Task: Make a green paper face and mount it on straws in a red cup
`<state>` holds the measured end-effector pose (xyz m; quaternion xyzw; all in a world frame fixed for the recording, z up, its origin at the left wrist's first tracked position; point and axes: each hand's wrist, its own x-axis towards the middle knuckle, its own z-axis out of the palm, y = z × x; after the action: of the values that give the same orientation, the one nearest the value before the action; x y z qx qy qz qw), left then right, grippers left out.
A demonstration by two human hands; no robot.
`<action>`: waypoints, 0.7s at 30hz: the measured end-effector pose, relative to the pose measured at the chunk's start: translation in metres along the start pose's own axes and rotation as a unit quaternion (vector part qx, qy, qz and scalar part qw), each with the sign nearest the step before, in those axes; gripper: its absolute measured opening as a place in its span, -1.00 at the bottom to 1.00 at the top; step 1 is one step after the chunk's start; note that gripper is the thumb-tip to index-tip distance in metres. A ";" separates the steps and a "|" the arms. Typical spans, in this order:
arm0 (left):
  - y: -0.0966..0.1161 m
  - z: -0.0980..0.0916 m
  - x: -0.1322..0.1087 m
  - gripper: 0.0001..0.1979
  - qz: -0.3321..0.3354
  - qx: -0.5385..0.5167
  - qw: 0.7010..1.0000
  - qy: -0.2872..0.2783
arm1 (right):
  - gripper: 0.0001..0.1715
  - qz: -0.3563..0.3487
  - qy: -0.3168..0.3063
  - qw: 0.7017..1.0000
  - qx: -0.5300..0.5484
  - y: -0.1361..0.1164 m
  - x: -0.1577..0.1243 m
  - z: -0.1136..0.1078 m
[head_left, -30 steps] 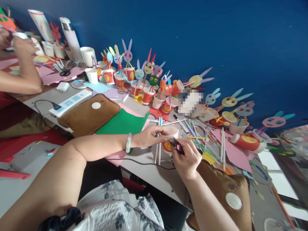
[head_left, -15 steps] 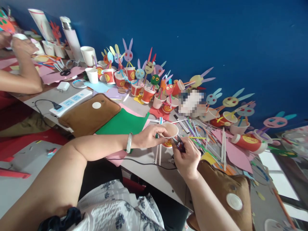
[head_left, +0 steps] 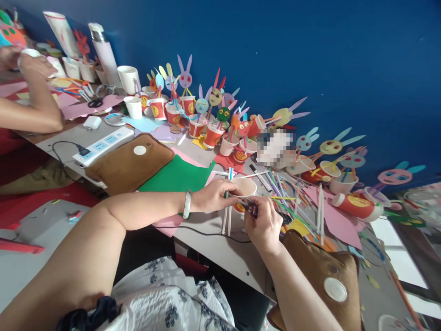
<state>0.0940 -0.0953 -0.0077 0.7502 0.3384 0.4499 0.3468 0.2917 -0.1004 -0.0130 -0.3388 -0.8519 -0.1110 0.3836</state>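
Note:
A paper cup (head_left: 246, 187) with a red and yellow print stands upright, its mouth towards me. My left hand (head_left: 219, 195) pinches the left side of its rim between thumb and fingers. Closed around a pair of small dark scissors (head_left: 251, 209), my right hand (head_left: 264, 226) is at the cup's near side. The blades point left and up at the wall just below the rim; their tips are partly hidden. Under and left of the cup lie white sticks (head_left: 227, 223).
Several rabbit figures in paper cups (head_left: 213, 136) line the blue wall. Loose coloured sticks (head_left: 285, 188) lie to the right. Brown cushions (head_left: 129, 161) flank green paper (head_left: 175, 177). A power strip (head_left: 103, 146) and a co-worker's arm (head_left: 31, 110) are at left.
My right hand has shifted slightly left, and the scissors' blades, spread at the cup's rim before, now look closer together. My left hand keeps its hold on the cup.

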 end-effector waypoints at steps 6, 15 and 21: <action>0.010 -0.003 0.003 -0.71 -0.064 -0.102 0.993 -0.008 | -0.83 -0.035 -0.023 0.999 -0.029 0.000 -0.003 -0.003; 0.003 -0.011 0.012 -0.62 -0.134 -0.227 0.964 0.029 | -0.73 0.158 -0.014 0.985 0.064 0.005 0.001 0.001; 0.000 -0.015 0.015 -0.70 -0.149 -0.213 0.965 0.019 | -0.50 0.162 -0.101 0.979 0.077 0.013 0.008 -0.003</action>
<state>0.0859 -0.0800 0.0036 0.5912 0.3494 0.4690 0.5553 0.2980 -0.0886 -0.0062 -0.4514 -0.8260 0.0531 0.3333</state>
